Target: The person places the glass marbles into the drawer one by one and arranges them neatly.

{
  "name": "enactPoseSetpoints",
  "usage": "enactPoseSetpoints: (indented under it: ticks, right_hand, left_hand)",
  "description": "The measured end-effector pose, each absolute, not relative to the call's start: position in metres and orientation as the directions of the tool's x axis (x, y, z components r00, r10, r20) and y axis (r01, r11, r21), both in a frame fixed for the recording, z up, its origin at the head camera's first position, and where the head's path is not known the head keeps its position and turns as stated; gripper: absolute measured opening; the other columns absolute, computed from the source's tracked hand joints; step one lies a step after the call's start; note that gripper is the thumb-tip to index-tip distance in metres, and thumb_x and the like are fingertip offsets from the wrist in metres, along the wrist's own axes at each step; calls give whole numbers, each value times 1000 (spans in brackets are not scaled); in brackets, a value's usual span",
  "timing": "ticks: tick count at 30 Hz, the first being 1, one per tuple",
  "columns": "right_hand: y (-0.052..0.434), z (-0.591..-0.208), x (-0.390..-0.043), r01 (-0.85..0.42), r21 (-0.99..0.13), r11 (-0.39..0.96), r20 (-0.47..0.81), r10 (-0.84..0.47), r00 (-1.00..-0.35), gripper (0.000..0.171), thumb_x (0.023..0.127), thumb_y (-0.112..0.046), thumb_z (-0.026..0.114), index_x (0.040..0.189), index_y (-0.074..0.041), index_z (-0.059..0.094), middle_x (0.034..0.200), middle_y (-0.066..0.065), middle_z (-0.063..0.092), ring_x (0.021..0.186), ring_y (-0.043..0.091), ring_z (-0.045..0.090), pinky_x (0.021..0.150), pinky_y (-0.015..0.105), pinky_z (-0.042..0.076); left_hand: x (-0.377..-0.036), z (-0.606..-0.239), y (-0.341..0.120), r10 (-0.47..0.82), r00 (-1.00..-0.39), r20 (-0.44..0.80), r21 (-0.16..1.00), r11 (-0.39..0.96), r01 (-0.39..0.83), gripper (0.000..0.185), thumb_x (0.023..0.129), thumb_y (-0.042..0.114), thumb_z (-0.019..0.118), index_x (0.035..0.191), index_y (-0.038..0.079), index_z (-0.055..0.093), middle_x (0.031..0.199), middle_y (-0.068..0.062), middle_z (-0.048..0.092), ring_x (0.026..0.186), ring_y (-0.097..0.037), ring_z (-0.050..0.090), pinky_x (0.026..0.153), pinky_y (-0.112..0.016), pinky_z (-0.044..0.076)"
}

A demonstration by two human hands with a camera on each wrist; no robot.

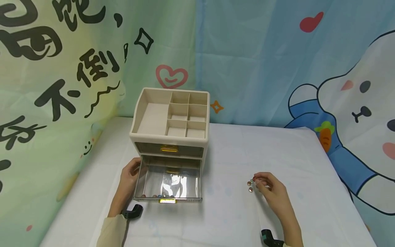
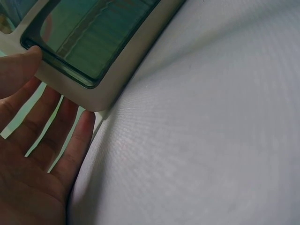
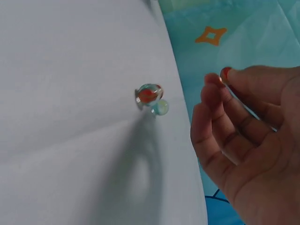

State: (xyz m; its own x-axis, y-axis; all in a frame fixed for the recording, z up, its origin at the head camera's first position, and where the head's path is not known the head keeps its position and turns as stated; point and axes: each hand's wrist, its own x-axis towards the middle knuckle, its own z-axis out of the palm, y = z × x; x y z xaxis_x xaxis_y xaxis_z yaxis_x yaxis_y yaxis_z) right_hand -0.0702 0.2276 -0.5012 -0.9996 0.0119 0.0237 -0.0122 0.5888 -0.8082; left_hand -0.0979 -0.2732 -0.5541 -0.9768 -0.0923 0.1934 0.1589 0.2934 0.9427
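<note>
A cream drawer organizer [image 1: 169, 137] stands on the table, its lower clear drawer [image 1: 169, 178] pulled out with several small marbles along its front. My left hand [image 1: 127, 180] holds the organizer's left side by the drawer. In the left wrist view the thumb of that hand [image 2: 37, 136] lies on the front edge beside a dark glossy panel [image 2: 89, 42], with the fingertips against the side. To the right, my right hand [image 1: 273, 192] pinches a small red marble [image 3: 225, 73] between thumb and fingertips. Near it on the cloth lie a few glass marbles [image 3: 149, 95].
A white cloth [image 1: 228, 212] covers the table. The upper drawer [image 1: 169, 149] is closed, and the compartments on top [image 1: 186, 113] face up. Behind the table hangs a printed curtain [image 1: 243, 61]. Each wrist wears a black device [image 1: 133, 211].
</note>
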Motion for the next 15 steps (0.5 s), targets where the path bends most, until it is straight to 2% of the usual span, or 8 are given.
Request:
enactPoseSetpoints:
  ticks: [9, 15]
  right_hand:
    - [219, -492, -74, -134, -853, 504, 93, -106, -990, 25, 105, -15, 62, 127, -3, 65, 117, 13, 74, 99, 2, 66, 83, 14, 53]
    - [205, -483, -80, -185, -870, 457, 117, -174, -978, 21, 104, -11, 62, 124, -5, 65, 115, 15, 73, 96, 6, 68, 78, 18, 57]
  left_hand:
    - [-97, -554, -274, -95, -979, 180, 942, 301, 145, 32, 98, 7, 70, 129, 4, 64, 116, 23, 66, 114, 5, 63, 98, -12, 45]
    - [-98, -553, -274, -89, -980, 178, 935, 325, 140, 32, 99, 10, 69, 130, 5, 64, 117, 24, 65, 114, 5, 62, 98, -13, 45]
